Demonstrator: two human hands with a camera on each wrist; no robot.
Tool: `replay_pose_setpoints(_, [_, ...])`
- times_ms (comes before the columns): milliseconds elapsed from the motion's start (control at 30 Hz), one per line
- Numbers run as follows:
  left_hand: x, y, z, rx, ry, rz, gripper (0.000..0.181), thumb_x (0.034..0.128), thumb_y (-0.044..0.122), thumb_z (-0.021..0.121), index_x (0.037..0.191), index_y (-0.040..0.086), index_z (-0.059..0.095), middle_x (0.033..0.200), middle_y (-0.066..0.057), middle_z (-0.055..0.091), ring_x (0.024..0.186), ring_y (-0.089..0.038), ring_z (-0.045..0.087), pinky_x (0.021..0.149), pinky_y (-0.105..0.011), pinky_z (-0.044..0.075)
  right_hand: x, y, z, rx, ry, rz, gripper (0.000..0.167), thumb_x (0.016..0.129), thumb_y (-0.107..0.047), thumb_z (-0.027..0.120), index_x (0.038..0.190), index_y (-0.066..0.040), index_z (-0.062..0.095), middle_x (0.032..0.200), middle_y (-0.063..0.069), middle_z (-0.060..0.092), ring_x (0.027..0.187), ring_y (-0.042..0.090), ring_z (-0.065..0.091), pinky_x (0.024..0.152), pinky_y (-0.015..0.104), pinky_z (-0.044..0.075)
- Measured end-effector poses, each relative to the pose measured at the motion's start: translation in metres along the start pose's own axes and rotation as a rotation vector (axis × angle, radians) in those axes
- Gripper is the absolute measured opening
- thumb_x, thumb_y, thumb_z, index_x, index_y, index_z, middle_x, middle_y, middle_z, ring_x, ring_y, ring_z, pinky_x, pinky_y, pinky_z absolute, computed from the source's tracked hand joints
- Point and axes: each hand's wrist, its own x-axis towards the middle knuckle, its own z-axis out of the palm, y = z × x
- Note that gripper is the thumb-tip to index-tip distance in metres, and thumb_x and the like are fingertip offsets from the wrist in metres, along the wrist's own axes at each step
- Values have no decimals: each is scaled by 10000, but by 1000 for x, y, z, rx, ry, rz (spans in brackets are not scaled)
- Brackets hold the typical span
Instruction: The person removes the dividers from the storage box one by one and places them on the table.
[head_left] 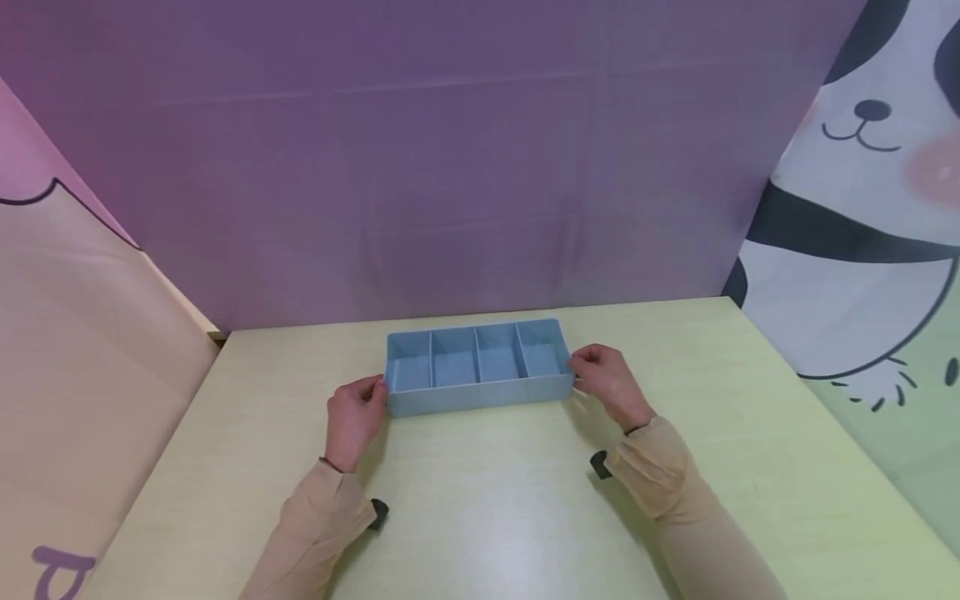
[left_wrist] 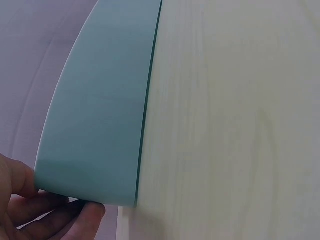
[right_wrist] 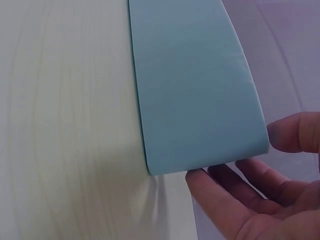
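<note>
A light blue divided storage box [head_left: 480, 395], open at the top, is near the back of the table, with several compartments in a row. At its left end my left hand [head_left: 356, 419] holds the front corner; in the left wrist view the thumb is at the rim and the fingers [left_wrist: 86, 220] lie against the end wall. My right hand [head_left: 611, 385] holds the opposite end, its thumb at the rim and its fingers [right_wrist: 215, 202] against the wall in the right wrist view. No contents show in the compartments.
The pale wood-grain table [head_left: 495, 492] extends around the box. Behind it hangs a purple backdrop [head_left: 465, 167], close to the box's far side. A panda-print panel [head_left: 862, 317] stands at the right and a beige printed panel [head_left: 82, 358] at the left.
</note>
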Motion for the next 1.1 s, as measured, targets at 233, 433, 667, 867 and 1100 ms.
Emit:
replay_pose_setpoints(233, [0,0,1,3,2,5,281,948,128,535,1123,-32,686,985,-180,706,694,-196,582,553,-244,419,0,1,0,-50,23,-58,308,939,-144,538,1132,96,552,1065,200,575,910,267,574,796,346,509])
replay_pose_setpoints(433, [-1,0,1,10,8,7,285,949,135,533,1125,-30,686,984,-177,707,697,-203,584,559,-248,420,-1,-1,1,-83,61,-123,322,941,-161,560,1162,72,571,1126,208,593,981,276,551,812,315,458])
replay_pose_setpoints(667, [-3,2,2,9,22,19,280,942,127,538,1117,-30,690,998,-178,706,686,-199,577,550,-243,409,-3,-4,4,-60,60,-149,398,928,-190,594,1231,63,547,1224,205,569,1134,313,504,965,429,395])
replay_pose_setpoints(867, [-10,5,2,12,36,24,276,940,125,537,1106,-28,696,973,-173,711,702,-207,592,565,-250,421,-7,-5,3,-29,63,-175,414,926,-185,604,1244,70,533,1289,227,539,1243,346,461,1031,452,354])
replay_pose_setpoints(1100, [-17,8,2,18,44,26,281,941,129,530,1100,-32,697,950,-175,713,733,-223,611,591,-266,439,-13,-3,2,10,69,-230,419,921,-195,619,1258,43,541,1299,210,540,1233,339,481,1022,432,374])
